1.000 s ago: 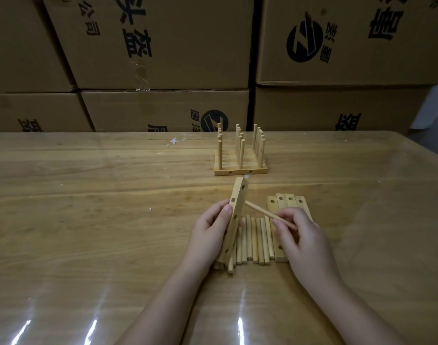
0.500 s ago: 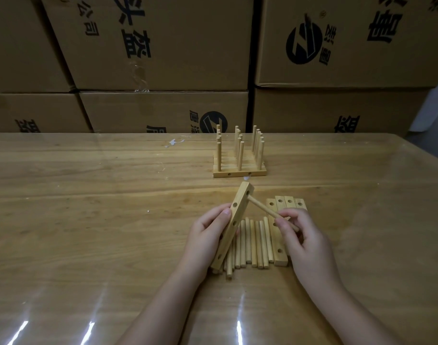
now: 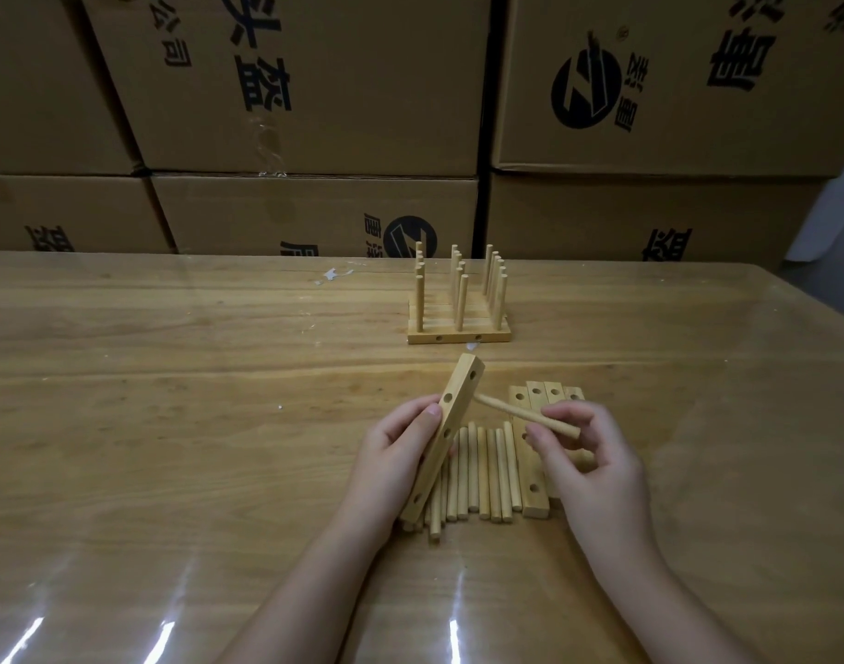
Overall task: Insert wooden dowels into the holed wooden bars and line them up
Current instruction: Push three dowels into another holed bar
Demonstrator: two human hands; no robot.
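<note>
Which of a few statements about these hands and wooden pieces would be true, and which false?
1. The left hand grips a tilted, pale rectangular wooden bar with round holes. True.
2. The right hand is empty. False: it pinches a thin round wooden dowel.
3. Loose wooden dowels lie side by side on the glossy wooden table. True.
4. The finished wooden bars with upright dowels stand nearer the person than the hands. False: they stand beyond, toward the brown cardboard boxes.
</note>
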